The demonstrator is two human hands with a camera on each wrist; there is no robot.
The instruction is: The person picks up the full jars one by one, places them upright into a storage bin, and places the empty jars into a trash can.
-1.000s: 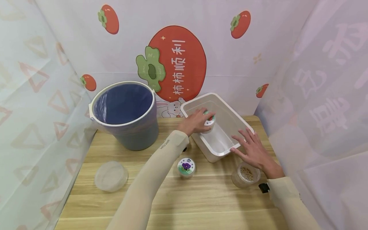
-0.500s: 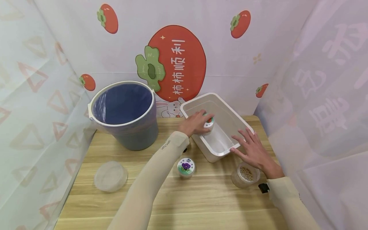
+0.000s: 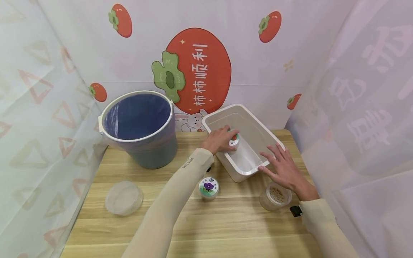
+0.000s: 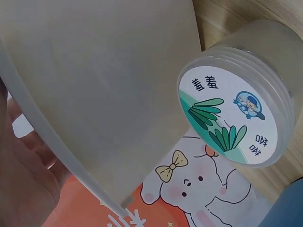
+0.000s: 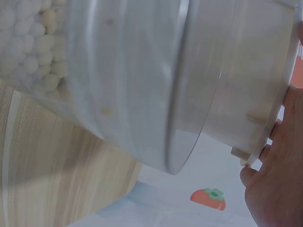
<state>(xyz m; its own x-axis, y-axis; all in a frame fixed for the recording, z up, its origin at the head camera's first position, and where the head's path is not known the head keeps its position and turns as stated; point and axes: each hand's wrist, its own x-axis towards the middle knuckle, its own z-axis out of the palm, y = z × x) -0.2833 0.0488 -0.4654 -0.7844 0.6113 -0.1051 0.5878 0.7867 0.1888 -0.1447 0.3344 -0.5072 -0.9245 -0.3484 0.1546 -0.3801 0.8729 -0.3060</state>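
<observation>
My left hand (image 3: 221, 139) reaches over the near left rim of a white plastic bin (image 3: 240, 107) and grips a round plastic jar (image 3: 234, 142) inside it. Red, green and white show on that jar's lid; the fingers cover part of it. In the left wrist view the same hand (image 4: 28, 165) is partly hidden behind the bin wall. My right hand (image 3: 284, 166) has its fingers spread along the bin's right rim, the thumb at the near corner. Just below it stands a lidless clear jar (image 3: 269, 204) of pale round beads, which fills much of the right wrist view.
A purple-flower-lidded jar (image 3: 209, 188) stands in front of the bin. Beside the bin, a jar with a green-leaf lid (image 4: 227, 116) is hidden by the left arm in the head view. A blue bucket (image 3: 155, 154) and a clear round lid (image 3: 124, 199) are at left.
My left hand has shifted slightly down and toward me with the jar inside the bin. The right hand and the other things stay where they were.
</observation>
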